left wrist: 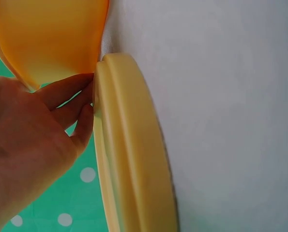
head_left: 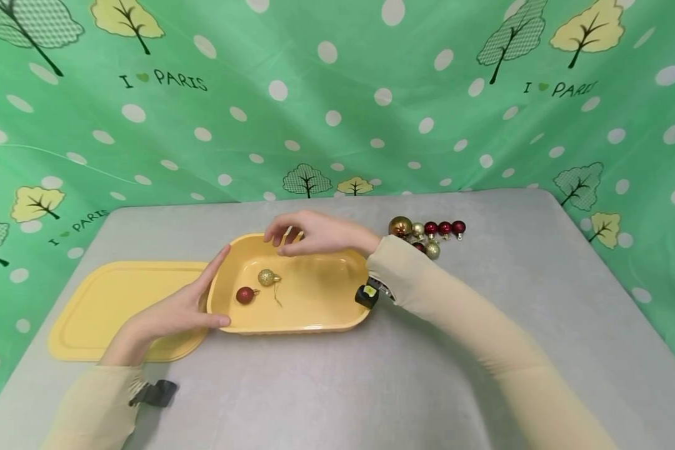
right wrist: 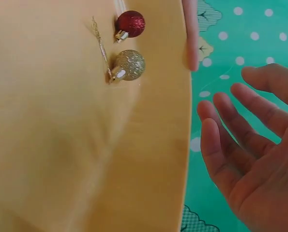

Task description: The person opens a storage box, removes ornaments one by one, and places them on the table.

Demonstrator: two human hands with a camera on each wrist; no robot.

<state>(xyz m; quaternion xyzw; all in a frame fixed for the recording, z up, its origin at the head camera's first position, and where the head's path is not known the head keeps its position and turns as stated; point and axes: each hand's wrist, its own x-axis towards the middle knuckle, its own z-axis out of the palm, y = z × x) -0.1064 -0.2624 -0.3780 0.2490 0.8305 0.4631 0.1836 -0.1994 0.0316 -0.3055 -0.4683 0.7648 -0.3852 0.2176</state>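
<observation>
A yellow rectangular container (head_left: 315,326) with rounded corners holds a small red Christmas bauble (head_left: 245,295) and a gold glitter bauble (head_left: 267,277) with a string loop, both near its left end. My left hand (head_left: 182,306) rests against that left end, thumb by the front corner and fingers stretched along the side. Above the far rim is my right hand (head_left: 315,232), its fingers loosely bent with nothing between them. In the right wrist view both baubles lie on the container's floor, while the right hand (right wrist: 260,145) appears beside the rim, palm empty.
A flat yellow lid (head_left: 118,306) lies left of the container, under the left forearm. At the back right, several red and gold baubles (head_left: 430,229) sit grouped on the grey table (head_left: 540,300). A green patterned curtain (head_left: 337,112) hangs behind the table.
</observation>
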